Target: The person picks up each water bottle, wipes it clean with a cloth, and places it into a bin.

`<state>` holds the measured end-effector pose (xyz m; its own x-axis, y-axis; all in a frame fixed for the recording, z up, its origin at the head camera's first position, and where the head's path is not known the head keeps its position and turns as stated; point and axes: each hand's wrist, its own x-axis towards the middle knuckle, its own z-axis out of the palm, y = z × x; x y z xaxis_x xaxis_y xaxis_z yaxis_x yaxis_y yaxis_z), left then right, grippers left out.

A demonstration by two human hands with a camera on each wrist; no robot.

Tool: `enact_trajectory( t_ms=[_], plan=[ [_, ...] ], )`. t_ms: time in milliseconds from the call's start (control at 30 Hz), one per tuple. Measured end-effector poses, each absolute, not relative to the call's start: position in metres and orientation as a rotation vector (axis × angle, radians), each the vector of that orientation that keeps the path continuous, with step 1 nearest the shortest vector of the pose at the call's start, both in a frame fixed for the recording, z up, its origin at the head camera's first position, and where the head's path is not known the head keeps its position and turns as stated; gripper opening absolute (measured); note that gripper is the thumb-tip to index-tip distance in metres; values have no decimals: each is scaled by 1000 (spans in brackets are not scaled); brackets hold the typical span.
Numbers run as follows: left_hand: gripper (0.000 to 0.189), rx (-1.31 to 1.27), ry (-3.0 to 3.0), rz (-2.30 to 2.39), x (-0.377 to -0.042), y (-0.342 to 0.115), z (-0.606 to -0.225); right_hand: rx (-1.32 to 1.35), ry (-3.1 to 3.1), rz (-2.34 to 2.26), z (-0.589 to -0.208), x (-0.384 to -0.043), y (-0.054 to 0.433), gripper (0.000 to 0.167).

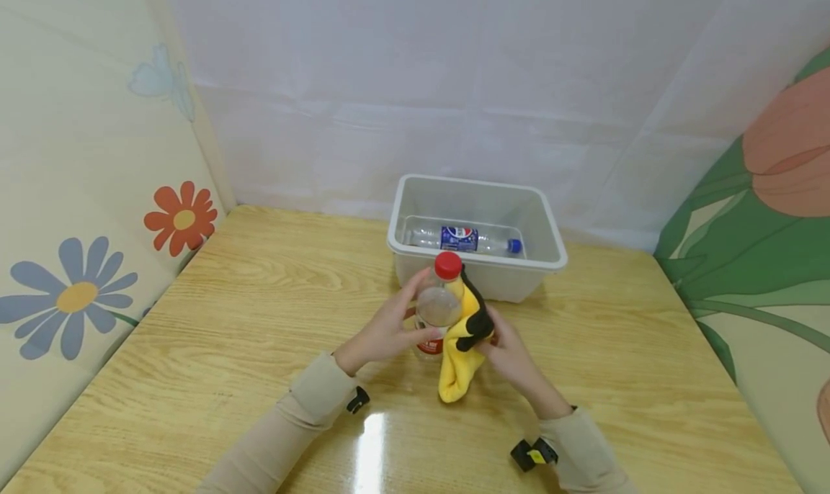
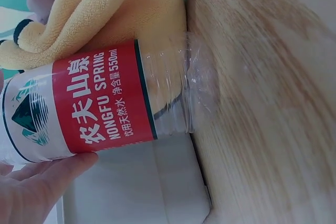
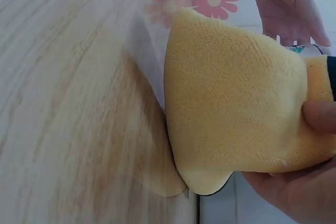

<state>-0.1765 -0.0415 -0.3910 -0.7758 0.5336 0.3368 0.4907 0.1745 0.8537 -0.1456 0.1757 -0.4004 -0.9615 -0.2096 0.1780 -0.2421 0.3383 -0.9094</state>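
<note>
A clear plastic water bottle (image 1: 439, 305) with a red cap stands roughly upright in front of the bin, its red and white label (image 2: 100, 98) plain in the left wrist view. My left hand (image 1: 392, 326) grips the bottle from the left, fingers behind and thumb across the front. On the other side my right hand (image 1: 512, 353) holds a yellow cloth (image 1: 462, 368) with black edging against the bottle. The cloth hangs down in folds beside the label, and in the right wrist view the cloth (image 3: 236, 98) covers most of the bottle.
Just behind the hands is a pale grey plastic bin (image 1: 476, 260). Inside it lies a clear bottle with a blue label (image 1: 459, 238) and blue cap. The wooden table (image 1: 259, 299) meets a white cloth backdrop, with flower-printed panels at both sides.
</note>
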Motion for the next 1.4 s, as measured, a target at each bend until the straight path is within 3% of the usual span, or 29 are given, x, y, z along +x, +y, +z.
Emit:
enact_trajectory(
  t_ms=[633,1400],
  plan=[
    [82,1067,2434,1699,-177,-39,-392,433,-2416,1789,-399,-141,178,54],
    [77,1138,2305,1700,-184,-46,-393,610,-2259,1667,-369,-138,185,53]
  ],
)
